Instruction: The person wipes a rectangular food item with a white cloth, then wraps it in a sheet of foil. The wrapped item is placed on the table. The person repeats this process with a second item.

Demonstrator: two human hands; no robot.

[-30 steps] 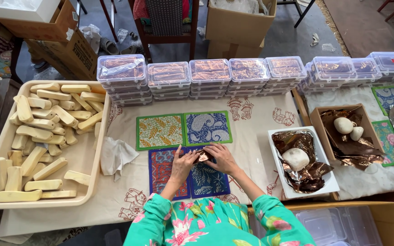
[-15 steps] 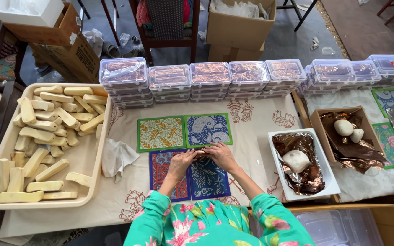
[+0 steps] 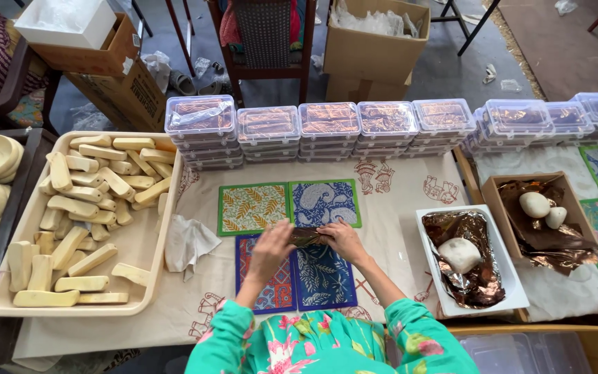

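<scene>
Both hands now close together at frame middle, over mats (image 3: 292, 239). Left hand (image 3: 271, 244) and right hand (image 3: 340, 237) pinch brown foil piece (image 3: 307, 237) between them. Foil looks more folded than before, so wrapping seems partly done. Soap tray (image 3: 148, 263) at left.

Table with printed cloth (image 3: 396, 208), four patterned mats (image 3: 288, 242), bar-filled tray (image 3: 140, 256), crumpled tissue (image 3: 189, 241), stacked clear boxes (image 3: 330, 128)
</scene>
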